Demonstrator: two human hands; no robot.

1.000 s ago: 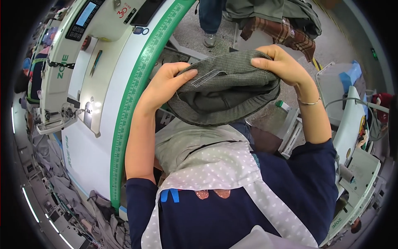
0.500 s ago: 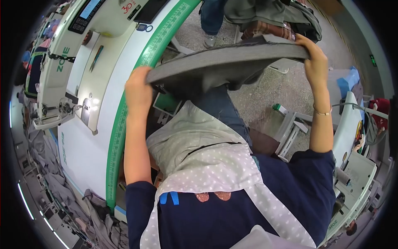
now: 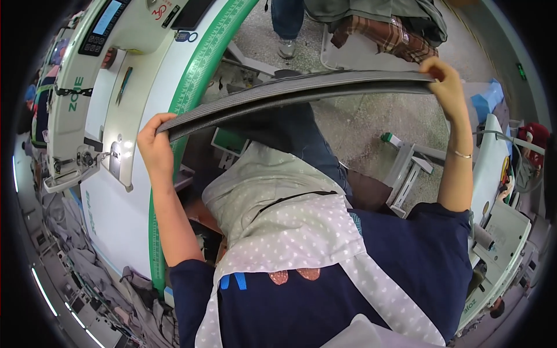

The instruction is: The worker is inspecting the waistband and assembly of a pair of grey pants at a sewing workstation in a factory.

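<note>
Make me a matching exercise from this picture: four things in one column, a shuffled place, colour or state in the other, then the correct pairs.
1. Grey garment
2. Dotted apron
3. Bracelet
4. Plaid cloth

A. Around the right wrist
B. Brown
C. Stretched between the left hand and the right hand
D. Worn over a navy top

Pairs: 1-C, 2-D, 3-A, 4-B

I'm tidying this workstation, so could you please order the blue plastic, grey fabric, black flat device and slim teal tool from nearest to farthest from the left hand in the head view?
1. Grey fabric: held in the left hand.
2. Slim teal tool: ahead, on the machine bed.
3. Black flat device: farther ahead, near the top edge.
4. Blue plastic: far right.
</note>
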